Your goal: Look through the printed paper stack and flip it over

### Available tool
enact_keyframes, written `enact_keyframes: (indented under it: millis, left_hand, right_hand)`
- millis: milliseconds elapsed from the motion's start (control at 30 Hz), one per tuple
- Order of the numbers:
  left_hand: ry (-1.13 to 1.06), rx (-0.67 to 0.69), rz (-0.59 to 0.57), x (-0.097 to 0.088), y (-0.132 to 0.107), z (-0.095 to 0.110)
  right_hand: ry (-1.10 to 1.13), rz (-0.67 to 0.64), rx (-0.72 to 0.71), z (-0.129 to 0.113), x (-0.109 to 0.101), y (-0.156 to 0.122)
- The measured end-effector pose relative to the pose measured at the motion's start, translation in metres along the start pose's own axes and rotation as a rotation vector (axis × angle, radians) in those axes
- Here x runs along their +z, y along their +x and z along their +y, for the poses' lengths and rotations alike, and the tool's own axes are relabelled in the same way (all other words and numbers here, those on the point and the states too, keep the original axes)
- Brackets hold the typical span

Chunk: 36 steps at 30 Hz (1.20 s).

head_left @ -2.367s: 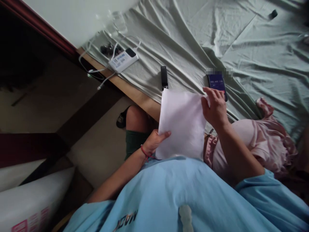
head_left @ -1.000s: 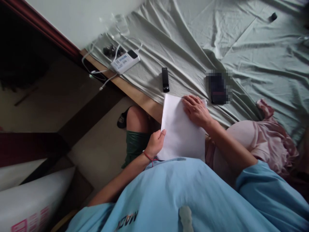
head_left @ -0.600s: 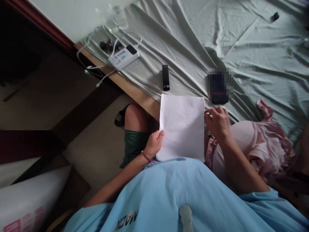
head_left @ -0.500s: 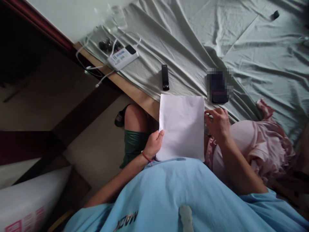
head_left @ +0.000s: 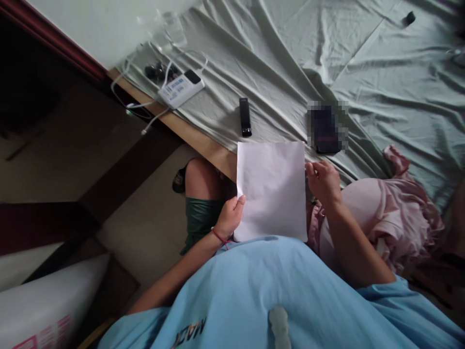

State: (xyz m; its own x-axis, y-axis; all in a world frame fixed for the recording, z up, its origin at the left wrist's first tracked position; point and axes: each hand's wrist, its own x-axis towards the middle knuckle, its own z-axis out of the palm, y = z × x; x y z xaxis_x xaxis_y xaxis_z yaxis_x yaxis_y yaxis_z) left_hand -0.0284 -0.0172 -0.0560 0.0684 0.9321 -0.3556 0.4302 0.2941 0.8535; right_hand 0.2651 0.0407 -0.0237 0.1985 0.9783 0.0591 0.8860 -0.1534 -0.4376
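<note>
White sheets of paper (head_left: 271, 189), blank on top, lie across my lap against the blue shirt. My left hand (head_left: 232, 215) is closed on their left edge, thumb on top. At the upper right edge, my right hand (head_left: 323, 182) has its fingers drawn together in a pinch, fingertips at the paper's border. How much paper they take in is hard to make out. Just beyond the top edge rests a slim black stapler (head_left: 245, 118) on the bed sheet. A dark phone (head_left: 326, 130), partly blurred out, lies past my right hand.
A white power bank (head_left: 181, 90) with white cables sits near the wooden bed edge (head_left: 203, 147), beside a clear plastic cup (head_left: 174, 29). Pink cloth (head_left: 407, 208) is bunched at my right. A small black object (head_left: 410, 18) lies far right. A white sack (head_left: 54, 300) stands lower left.
My right hand has moved slightly up and left, its fingers now closer together at the paper's right edge. My left hand keeps its hold. The whole view has shifted a little.
</note>
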Motion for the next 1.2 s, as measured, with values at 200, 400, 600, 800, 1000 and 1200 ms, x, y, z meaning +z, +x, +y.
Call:
enact_keyframes:
  millis: [200, 400, 600, 800, 1000, 1200]
  left_hand:
    - [0.008, 0.003, 0.006, 0.000, -0.001, 0.000]
    - [0.000, 0.014, -0.002, 0.000, -0.001, -0.001]
    - [-0.002, 0.009, -0.004, -0.001, 0.000, -0.001]
    - [-0.009, 0.004, -0.007, -0.001, 0.000, 0.002]
    - [-0.015, -0.008, 0.003, -0.001, 0.000, 0.002]
    - [-0.014, 0.003, -0.008, -0.001, 0.000, -0.001]
  right_hand:
    - [-0.027, -0.044, 0.104, -0.010, 0.002, 0.007]
    - [-0.025, -0.100, 0.156, -0.020, 0.004, 0.011]
    - [-0.107, -0.084, 0.216, -0.032, -0.003, 0.007]
    - [-0.030, -0.200, 0.254, -0.029, -0.002, 0.016]
    - [0.127, 0.052, 0.132, -0.022, 0.006, 0.011]
    - [0.098, 0.073, 0.126, -0.023, 0.010, 0.008]
